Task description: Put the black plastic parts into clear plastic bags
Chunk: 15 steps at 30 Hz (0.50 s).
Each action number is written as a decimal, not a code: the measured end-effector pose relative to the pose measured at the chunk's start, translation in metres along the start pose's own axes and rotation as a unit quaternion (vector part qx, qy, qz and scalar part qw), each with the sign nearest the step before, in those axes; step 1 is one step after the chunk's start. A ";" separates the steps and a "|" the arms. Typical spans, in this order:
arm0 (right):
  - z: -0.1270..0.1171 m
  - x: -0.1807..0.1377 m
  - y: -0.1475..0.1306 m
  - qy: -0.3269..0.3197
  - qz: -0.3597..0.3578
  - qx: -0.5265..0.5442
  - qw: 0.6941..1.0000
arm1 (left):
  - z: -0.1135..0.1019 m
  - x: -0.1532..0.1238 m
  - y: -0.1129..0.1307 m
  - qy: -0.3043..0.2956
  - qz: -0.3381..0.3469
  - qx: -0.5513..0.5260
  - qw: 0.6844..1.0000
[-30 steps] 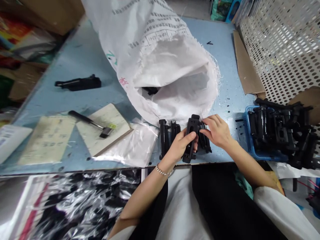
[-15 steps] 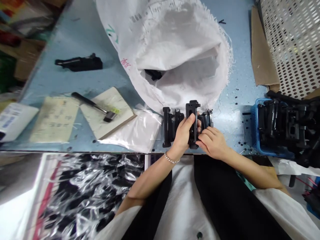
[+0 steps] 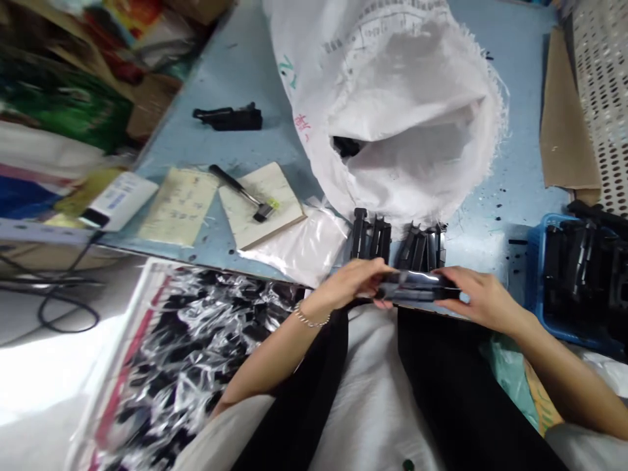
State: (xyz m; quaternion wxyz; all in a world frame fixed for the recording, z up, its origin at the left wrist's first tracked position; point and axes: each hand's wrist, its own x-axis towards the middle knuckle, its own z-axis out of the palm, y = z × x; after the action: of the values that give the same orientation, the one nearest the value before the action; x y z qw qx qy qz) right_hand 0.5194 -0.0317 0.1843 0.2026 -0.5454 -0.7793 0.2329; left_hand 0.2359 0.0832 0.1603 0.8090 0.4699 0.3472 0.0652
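Between my two hands, level along the table's front edge, is a long black plastic part (image 3: 417, 288) with a shiny face. My left hand (image 3: 360, 281), with a chain bracelet at the wrist, is closed around its left end. The fingers of my right hand (image 3: 473, 294) pinch its right end. Just beyond it, several similar black parts (image 3: 380, 239) stand side by side on the table, in front of the mouth of a white woven sack (image 3: 407, 176). Something dark (image 3: 346, 146) shows inside the sack.
A hammer (image 3: 240, 190) lies on a pale block (image 3: 289, 203), beside clear plastic bags (image 3: 314, 242). One black part (image 3: 230, 119) lies farther back. At the right stands a blue basket (image 3: 537, 268) of black parts. Bagged black parts (image 3: 196, 353) fill a crate below, left.
The black part has gone from upright to lying crosswise, closer to my body. My right hand has shifted to its right end. The view has turned somewhat left.
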 end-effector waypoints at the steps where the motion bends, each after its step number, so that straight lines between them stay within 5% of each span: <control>1: 0.003 0.000 0.004 0.028 0.058 0.048 0.997 | -0.012 -0.006 -0.002 0.125 0.059 0.067 0.988; 3: 0.011 0.006 0.007 0.079 0.159 0.190 0.965 | -0.039 -0.015 -0.011 0.347 0.143 0.245 0.894; 5: 0.024 0.021 0.000 0.098 0.214 0.358 0.904 | -0.065 -0.016 -0.025 0.441 0.167 0.405 0.783; 6: 0.031 0.031 -0.006 0.095 0.224 0.430 0.870 | -0.077 -0.016 -0.032 0.445 0.166 0.455 0.753; 9: 0.051 0.065 -0.027 0.072 0.232 0.559 0.793 | -0.103 -0.022 -0.044 0.411 0.155 0.494 0.750; 12: 0.064 0.090 -0.046 0.045 0.227 0.612 0.756 | -0.114 -0.041 -0.046 0.351 0.135 0.504 0.777; 15: 0.075 0.105 -0.058 0.018 0.229 0.645 0.729 | -0.108 -0.052 -0.046 0.362 0.145 0.522 0.758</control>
State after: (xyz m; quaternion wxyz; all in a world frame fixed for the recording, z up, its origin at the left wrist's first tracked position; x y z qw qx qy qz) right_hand 0.3993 0.0398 0.1638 0.4598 -0.4494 -0.2888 0.7094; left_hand 0.1198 0.1128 0.1153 0.2326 0.8055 0.5224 0.1553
